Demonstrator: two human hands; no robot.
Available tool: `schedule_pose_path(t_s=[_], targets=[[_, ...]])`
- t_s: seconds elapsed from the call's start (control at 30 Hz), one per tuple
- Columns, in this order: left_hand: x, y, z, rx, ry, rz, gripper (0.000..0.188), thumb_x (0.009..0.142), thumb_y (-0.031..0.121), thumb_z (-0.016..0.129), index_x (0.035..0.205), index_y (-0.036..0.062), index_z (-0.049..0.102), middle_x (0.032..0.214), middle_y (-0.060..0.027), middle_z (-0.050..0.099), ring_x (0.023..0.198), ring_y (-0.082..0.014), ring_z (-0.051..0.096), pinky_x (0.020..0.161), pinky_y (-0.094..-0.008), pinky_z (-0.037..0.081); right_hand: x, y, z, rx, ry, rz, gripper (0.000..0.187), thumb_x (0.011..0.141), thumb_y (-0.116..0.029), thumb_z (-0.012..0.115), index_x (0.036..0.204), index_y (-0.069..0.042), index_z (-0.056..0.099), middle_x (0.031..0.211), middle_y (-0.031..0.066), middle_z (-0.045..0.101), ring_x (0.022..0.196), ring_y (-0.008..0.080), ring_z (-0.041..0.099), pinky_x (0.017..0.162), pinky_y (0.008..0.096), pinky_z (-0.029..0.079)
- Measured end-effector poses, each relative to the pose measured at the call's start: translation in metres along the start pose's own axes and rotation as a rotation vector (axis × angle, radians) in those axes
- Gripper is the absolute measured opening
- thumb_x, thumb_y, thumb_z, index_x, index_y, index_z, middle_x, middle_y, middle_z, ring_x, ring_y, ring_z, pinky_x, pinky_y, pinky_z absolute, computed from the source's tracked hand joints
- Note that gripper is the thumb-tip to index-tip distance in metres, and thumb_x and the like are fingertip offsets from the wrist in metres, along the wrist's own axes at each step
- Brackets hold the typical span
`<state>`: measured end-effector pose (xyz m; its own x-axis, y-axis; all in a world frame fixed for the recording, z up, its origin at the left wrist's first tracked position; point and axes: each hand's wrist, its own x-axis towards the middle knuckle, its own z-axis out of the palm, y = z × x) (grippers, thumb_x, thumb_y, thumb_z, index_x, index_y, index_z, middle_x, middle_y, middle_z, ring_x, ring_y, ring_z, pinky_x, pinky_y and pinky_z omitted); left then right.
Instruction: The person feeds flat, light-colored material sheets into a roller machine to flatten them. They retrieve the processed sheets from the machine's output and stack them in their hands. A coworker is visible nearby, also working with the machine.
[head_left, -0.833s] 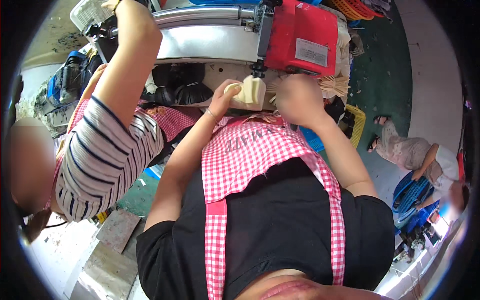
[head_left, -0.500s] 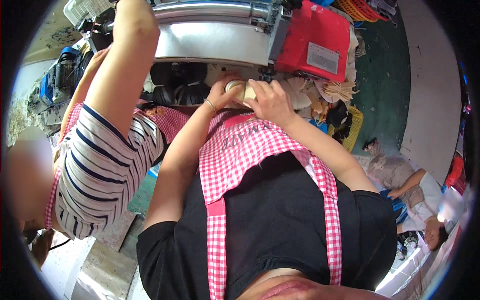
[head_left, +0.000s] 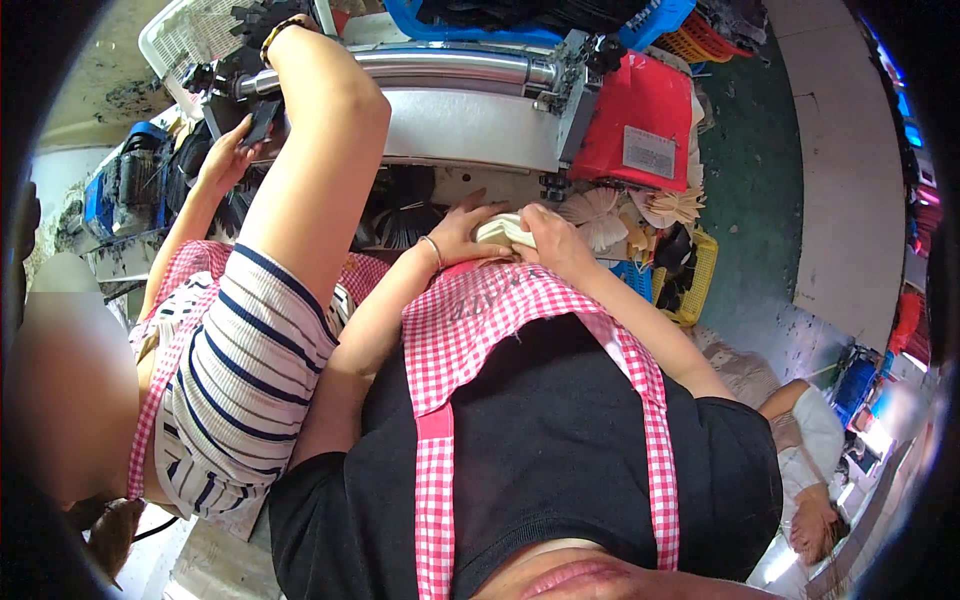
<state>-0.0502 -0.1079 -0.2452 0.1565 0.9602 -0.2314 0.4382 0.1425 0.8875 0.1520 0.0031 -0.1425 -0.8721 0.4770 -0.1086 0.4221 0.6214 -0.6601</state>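
A folded or layered bundle of thin cream pieces (head_left: 503,231) is held just above the front of my checked apron. My left hand (head_left: 462,234) grips its left end, the thumb along the lower side and the fingers reaching over the top. On the right end, my right hand (head_left: 556,243) is closed with its fingers bent over the edge. What exactly the pieces are, I cannot make out. Close beyond my hands is the machine's white front panel (head_left: 470,130), with a metal roller (head_left: 440,70) above it.
At my left a co-worker in a striped top (head_left: 250,350) reaches across to the machine, holding a dark piece. Its red side housing (head_left: 635,120) stands on the right. Fanned pale pieces (head_left: 595,218), black pieces (head_left: 405,200) and a yellow basket (head_left: 702,275) lie nearby. Another person sits farther right.
My view has shifted a little. The cream bundle now sits more level between my hands, and my left fingers have spread over it. The co-worker's arm has moved right, nearer to me.
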Motion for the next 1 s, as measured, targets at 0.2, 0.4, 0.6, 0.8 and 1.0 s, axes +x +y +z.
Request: schedule_pose_path(t_s=[0.2, 0.4, 0.6, 0.8, 1.0], targets=[[-0.021, 0.091, -0.034, -0.741, 0.162, 0.148, 0.073, 0.08, 0.019, 0.084, 0.143, 0.0006, 0.051, 0.138, -0.0185, 0.058, 0.131, -0.024, 0.053, 0.108, -0.0361, 0.043, 0.025, -0.051, -0.06, 0.241, -0.032, 0.05, 0.028, 0.09, -0.014, 0.068, 0.11, -0.003, 0.052, 0.097, 0.0234, 0.066, 0.094, 0.0423, 0.068, 0.076, 0.0462, 0.053], [-0.029, 0.135, -0.062, -0.449, 0.721, 0.215, 0.058, 0.083, 0.01, 0.079, 0.134, -0.0014, 0.054, 0.126, -0.0131, 0.063, 0.116, -0.0202, 0.061, 0.1, -0.0336, 0.048, 0.077, -0.081, -0.066, 0.464, 0.264, 0.003, 0.026, 0.098, -0.024, 0.062, 0.114, -0.004, 0.061, 0.101, 0.0215, 0.069, 0.094, 0.0385, 0.07, 0.081, 0.0432, 0.054], [-0.031, 0.135, -0.081, -0.43, 0.906, 0.231, 0.046, 0.088, 0.002, 0.069, 0.132, -0.0012, 0.056, 0.118, -0.0134, 0.067, 0.111, -0.0173, 0.063, 0.096, -0.0309, 0.05, 0.098, -0.085, -0.073, -0.136, 0.512, -0.477, 0.025, 0.089, -0.022, 0.07, 0.111, -0.009, 0.072, 0.126, 0.0131, 0.064, 0.125, 0.0308, 0.054, 0.102, 0.0411, 0.047], [-0.045, 0.135, -0.09, -0.505, 0.579, 0.001, 0.033, 0.095, 0.025, 0.071, 0.113, -0.0022, 0.067, 0.096, -0.0073, 0.071, 0.09, -0.0112, 0.065, 0.081, -0.0271, 0.054, 0.101, -0.08, -0.087, 0.051, 0.278, -0.415, 0.009, 0.087, -0.013, 0.072, 0.093, -0.007, 0.068, 0.089, 0.0088, 0.065, 0.089, 0.0303, 0.067, 0.076, 0.0401, 0.054], [-0.016, 0.087, -0.093, -0.897, 0.333, -0.432, 0.028, 0.097, 0.019, 0.066, 0.104, -0.0071, 0.07, 0.087, -0.0111, 0.073, 0.072, -0.0178, 0.071, 0.064, -0.0308, 0.057, 0.17, -0.052, -0.094, -0.235, 0.308, -0.45, 0.017, 0.093, -0.019, 0.064, 0.102, -0.006, 0.071, 0.101, 0.0112, 0.067, 0.107, 0.0321, 0.062, 0.088, 0.043, 0.051]])
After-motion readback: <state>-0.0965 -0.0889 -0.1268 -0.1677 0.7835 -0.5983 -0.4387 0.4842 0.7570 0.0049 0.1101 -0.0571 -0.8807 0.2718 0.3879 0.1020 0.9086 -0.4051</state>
